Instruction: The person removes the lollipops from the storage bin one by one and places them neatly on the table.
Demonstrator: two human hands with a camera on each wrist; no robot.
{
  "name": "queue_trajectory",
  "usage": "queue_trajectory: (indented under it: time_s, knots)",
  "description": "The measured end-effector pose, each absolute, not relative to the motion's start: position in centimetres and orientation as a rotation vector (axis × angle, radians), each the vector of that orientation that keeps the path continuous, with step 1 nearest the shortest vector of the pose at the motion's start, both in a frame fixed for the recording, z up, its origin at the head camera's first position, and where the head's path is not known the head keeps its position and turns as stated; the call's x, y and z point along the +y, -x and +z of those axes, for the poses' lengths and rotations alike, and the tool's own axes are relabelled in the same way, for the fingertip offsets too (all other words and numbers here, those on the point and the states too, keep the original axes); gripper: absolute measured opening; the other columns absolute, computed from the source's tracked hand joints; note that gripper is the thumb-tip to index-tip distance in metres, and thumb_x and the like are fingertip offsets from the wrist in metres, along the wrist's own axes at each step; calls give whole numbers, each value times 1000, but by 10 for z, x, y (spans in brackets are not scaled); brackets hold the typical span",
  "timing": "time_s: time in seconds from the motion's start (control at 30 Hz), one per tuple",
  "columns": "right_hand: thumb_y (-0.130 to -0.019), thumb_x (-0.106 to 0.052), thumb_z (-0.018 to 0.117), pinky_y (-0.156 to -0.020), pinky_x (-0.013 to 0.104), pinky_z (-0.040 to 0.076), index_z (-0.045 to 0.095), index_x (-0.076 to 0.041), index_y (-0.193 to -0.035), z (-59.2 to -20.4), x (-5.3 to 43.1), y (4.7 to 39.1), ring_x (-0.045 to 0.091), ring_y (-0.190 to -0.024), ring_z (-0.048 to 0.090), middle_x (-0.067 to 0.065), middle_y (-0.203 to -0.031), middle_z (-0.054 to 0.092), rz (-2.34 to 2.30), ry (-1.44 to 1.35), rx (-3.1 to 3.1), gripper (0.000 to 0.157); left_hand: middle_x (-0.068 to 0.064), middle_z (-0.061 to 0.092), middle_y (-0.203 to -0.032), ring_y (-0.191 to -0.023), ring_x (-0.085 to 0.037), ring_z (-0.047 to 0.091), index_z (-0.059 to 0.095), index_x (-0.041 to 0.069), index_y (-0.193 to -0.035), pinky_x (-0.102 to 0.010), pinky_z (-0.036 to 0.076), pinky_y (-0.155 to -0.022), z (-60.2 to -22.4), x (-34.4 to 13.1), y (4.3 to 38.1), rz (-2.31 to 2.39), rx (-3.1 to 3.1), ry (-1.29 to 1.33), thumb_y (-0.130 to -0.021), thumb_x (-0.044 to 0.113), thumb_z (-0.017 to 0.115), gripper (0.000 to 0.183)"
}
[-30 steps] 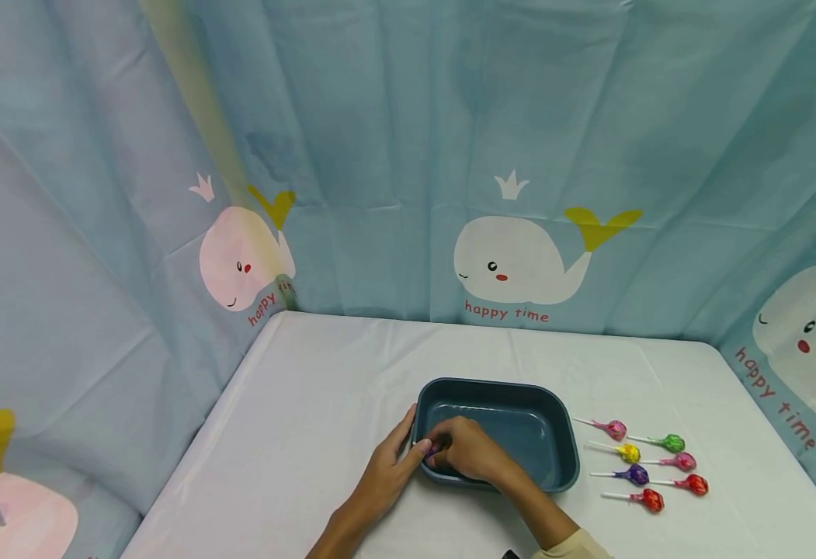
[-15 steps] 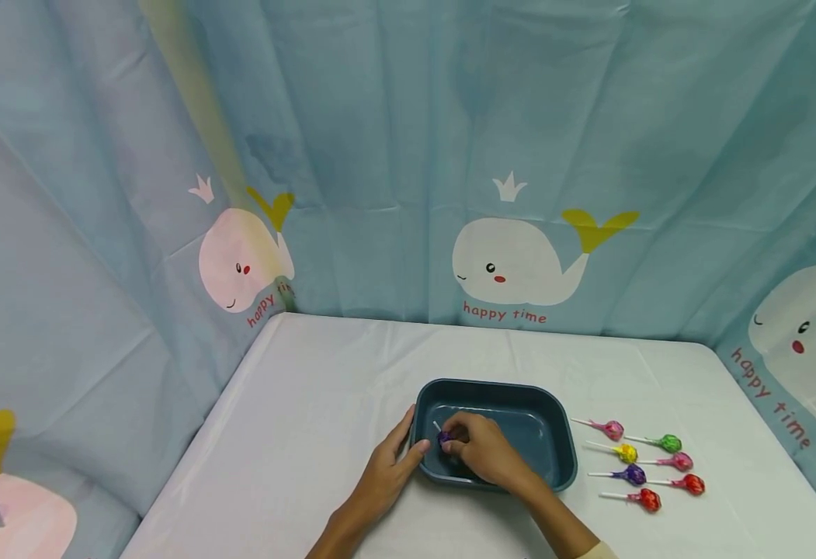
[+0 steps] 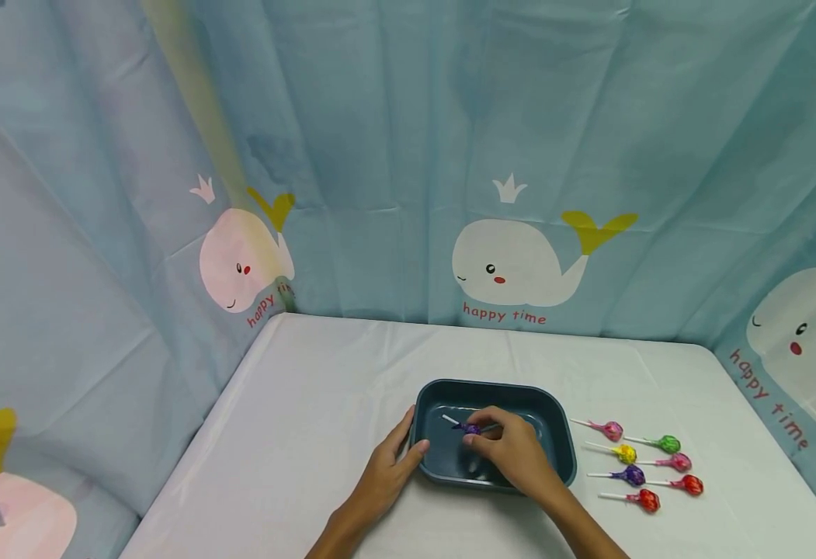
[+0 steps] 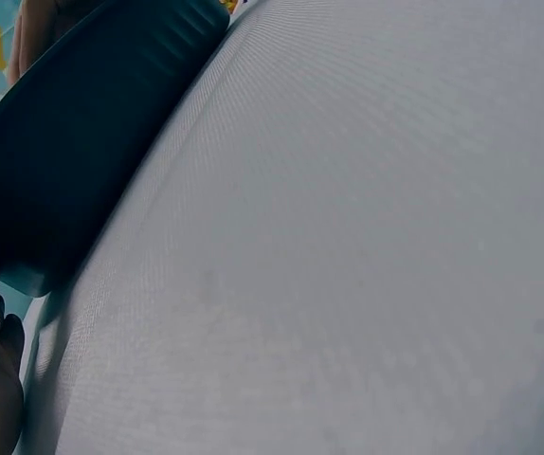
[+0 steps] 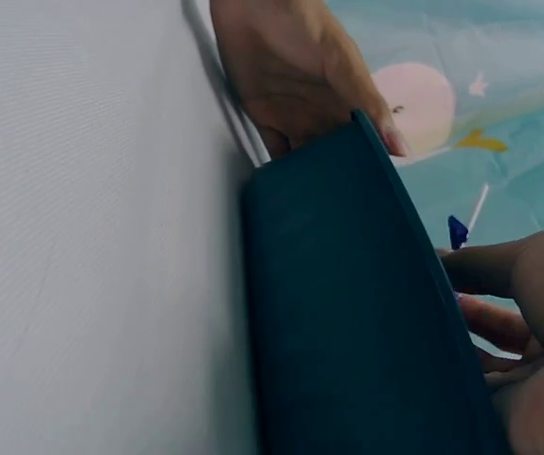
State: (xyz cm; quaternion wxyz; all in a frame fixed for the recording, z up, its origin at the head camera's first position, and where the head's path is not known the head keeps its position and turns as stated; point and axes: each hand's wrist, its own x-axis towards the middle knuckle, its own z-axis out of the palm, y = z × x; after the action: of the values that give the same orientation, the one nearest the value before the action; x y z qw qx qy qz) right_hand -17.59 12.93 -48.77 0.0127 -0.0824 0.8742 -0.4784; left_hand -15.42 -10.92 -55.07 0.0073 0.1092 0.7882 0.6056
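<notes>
Over the dark blue-green tray, my right hand pinches a purple-wrapped lollipop by its round head. Its white stick points up and to the left, seen above the rim in the right wrist view. At the tray's left end rests my left hand, thumb over the rim and fingers along the outer wall. The left wrist view shows the tray's outer side and some fingertips beside its end. Inside the tray, the part beneath my right hand is hidden.
Right of the tray, several lollipops lie on the white tabletop: pink, green, yellow, a purple one and red among them. A blue whale-print curtain hangs behind the table and at both sides.
My right hand has moved right from the tray's left end toward its middle, carrying the purple lollipop away from my left thumb. My left hand has stayed on the tray.
</notes>
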Motion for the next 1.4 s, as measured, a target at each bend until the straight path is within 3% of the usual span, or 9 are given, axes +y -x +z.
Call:
queue_trajectory:
  time_s: [0.33, 0.67, 0.97, 1.17, 1.4]
  knots:
    - [-92, -18, 85, -85, 18, 58, 79, -15, -113, -475, 155, 168, 12, -96, 69, -1, -109, 72, -1592, 143, 2678, 22, -5, 28, -174, -162, -23, 22, 28, 10, -168, -18, 18, -124, -550, -109, 154, 1884, 2461, -349, -108, 35, 63, 74]
    - [-94, -29, 84, -87, 24, 61, 79, -20, -120, -469, 175, 157, 16, -102, 71, 0, -117, 74, -1605, -2, 2655, 29, -5, 27, -175, -162, -22, 22, 27, 10, -169, -21, 19, -125, -551, -109, 154, 1880, 2459, -349, -109, 36, 62, 74]
    - [-96, -34, 81, -79, 22, 62, 76, -11, -128, -467, 196, 148, 18, -97, 71, 9, -122, 71, -1649, -156, 2651, 40, -3, 28, -174, -162, -22, 22, 27, 9, -168, -15, 18, -122, -549, -109, 154, 1904, 2442, -352, -109, 33, 63, 73]
    - [-99, -32, 79, -81, 23, 63, 73, -10, -133, -466, 211, 143, 21, -106, 69, 12, -130, 69, -1597, -256, 2679, 41, -4, 26, -175, -162, -23, 21, 26, 9, -169, -13, 17, -121, -549, -109, 154, 1904, 2432, -350, -109, 30, 62, 72]
    - [-96, -42, 80, -81, 18, 60, 70, -11, -138, -463, 229, 136, 6, -102, 68, 8, -133, 68, -1649, -348, 2663, 52, -7, 25, -175, -163, -25, 20, 25, 8, -169, -11, 17, -120, -548, -109, 154, 1918, 2420, -355, -109, 29, 62, 72]
